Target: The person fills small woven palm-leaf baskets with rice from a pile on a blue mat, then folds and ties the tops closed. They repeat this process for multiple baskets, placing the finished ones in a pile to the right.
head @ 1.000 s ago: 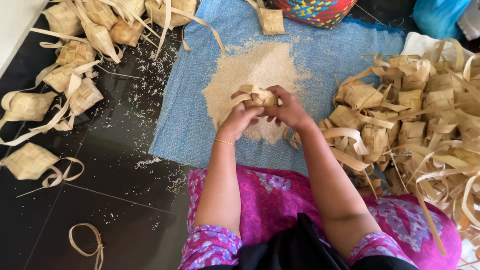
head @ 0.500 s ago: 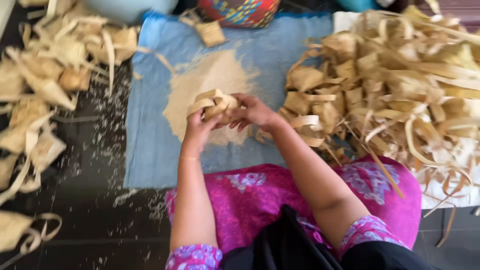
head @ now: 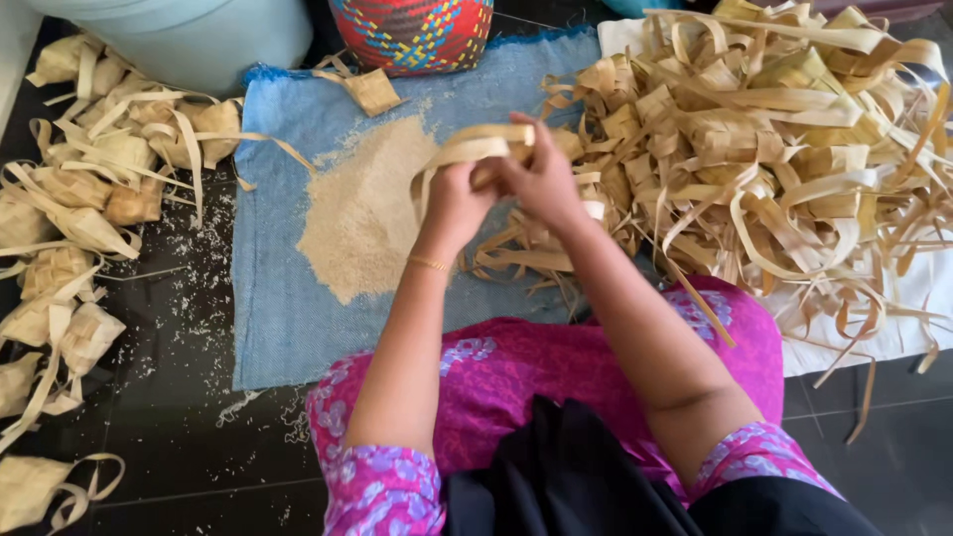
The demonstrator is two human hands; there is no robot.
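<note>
Half-hidden woven pouch (head: pixel 476 149) between hands

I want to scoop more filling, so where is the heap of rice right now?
In the head view the rice heap lies on the blue cloth, just left of the left hand, below the colourful woven basket.

Woven palm-leaf pouch (head: pixel 476 149) matt, dry; blue cloth (head: pixel 273 298) coarse weave; floor (head: pixel 169 437) glossy dark tile
</note>
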